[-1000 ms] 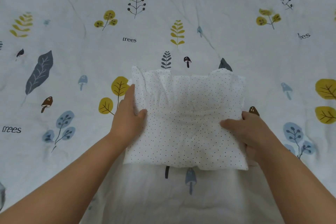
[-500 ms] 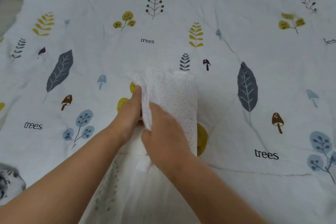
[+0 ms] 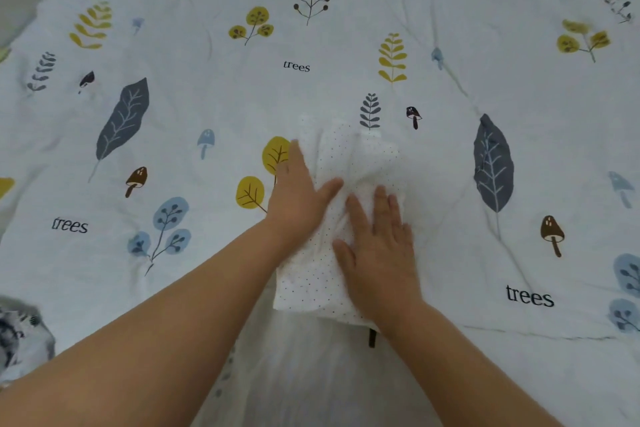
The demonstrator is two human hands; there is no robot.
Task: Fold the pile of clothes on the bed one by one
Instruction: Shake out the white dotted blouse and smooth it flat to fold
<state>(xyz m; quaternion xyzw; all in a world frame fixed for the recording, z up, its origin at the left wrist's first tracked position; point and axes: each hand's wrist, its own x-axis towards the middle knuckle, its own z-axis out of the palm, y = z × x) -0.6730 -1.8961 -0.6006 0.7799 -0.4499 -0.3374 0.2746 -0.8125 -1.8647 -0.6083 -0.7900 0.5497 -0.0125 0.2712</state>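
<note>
Garment [image 3: 332, 163]: folded narrow, flat on quilt [image 3: 207, 97].
Left hand [image 3: 298, 194]: flat, fingers straight, pressing garment's left edge.
Right hand [image 3: 377, 246]: flat, fingers spread, pressing garment's right side.
Room: bare quilt all round garment.

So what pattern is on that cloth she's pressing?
White with tiny dark dots, on the cloth; head view.

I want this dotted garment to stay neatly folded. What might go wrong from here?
1. The folded dotted garment looks puffy and creased under the flat left hand and right hand; it may spring open when they lift.
2. It lies on a soft, wrinkled quilt, so pressing may not set the crease.
</note>
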